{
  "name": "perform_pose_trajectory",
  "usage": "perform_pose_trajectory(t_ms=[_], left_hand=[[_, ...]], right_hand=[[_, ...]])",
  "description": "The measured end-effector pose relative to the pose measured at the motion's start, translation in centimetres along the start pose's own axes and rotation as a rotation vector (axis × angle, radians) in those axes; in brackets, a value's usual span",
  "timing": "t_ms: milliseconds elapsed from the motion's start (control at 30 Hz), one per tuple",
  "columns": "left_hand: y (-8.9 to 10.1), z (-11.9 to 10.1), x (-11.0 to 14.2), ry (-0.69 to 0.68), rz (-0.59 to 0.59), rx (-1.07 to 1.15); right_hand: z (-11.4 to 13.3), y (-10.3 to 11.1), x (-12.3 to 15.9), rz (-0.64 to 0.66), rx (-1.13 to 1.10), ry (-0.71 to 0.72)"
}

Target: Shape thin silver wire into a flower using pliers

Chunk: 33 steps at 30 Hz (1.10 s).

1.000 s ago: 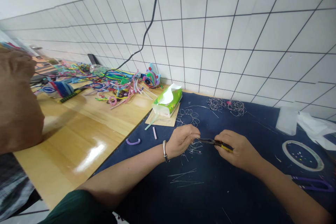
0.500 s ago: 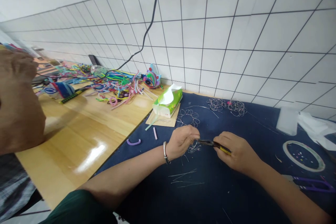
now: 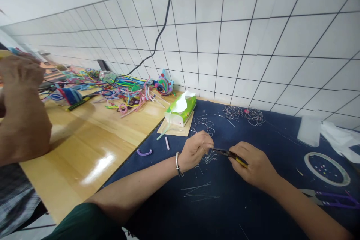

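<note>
My left hand [image 3: 197,149], a bracelet at its wrist, is closed in a pinch on what looks like thin wire; the fingertips hide most of it. My right hand [image 3: 251,161] is wrapped round pliers [image 3: 225,152] with dark jaws and yellow-and-black handles. The tip of the jaws meets my left fingertips. Just under them, bent silvery wire [image 3: 209,157] shows against the dark blue cloth [image 3: 236,210]. A flower-shaped ring of wire loops [image 3: 204,124] lies behind my left hand. Several straight wire pieces [image 3: 199,191] are spread nearer to me.
A green tissue pack [image 3: 187,108] stands behind on the left. Tangled wire loops [image 3: 254,116] lie near the wall. To the right are a round rim with beads [image 3: 309,161] and purple-handled scissors [image 3: 337,200]. Another person's arm [image 3: 26,112] rests at far left, by colourful pipe cleaners [image 3: 132,86].
The pliers' handles have tilted down slightly with my right hand, while the tip stays at my left fingertips. The wire under my fingers has shifted a little. The other person's arm has moved slightly.
</note>
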<state>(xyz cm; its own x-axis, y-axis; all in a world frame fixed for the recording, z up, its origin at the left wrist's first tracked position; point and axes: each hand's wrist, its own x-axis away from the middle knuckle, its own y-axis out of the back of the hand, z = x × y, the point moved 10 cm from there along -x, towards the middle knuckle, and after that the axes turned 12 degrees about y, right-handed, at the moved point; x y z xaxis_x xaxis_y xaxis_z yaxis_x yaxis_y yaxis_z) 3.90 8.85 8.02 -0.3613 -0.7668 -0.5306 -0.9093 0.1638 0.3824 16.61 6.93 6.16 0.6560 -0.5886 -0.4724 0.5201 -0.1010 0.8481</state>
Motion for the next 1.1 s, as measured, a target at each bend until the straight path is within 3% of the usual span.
perform_pose_trajectory(t_ms=[500,1100], left_hand=[[0.0,1.9,0.0,0.114,0.006,0.202],[-1.0,3.9,-0.1,0.367,0.049,0.388]], right_hand=[[1.4,1.0,0.2,-0.144,0.139,0.012],[2.9,1.2,0.5,-0.060,0.596,0.160]])
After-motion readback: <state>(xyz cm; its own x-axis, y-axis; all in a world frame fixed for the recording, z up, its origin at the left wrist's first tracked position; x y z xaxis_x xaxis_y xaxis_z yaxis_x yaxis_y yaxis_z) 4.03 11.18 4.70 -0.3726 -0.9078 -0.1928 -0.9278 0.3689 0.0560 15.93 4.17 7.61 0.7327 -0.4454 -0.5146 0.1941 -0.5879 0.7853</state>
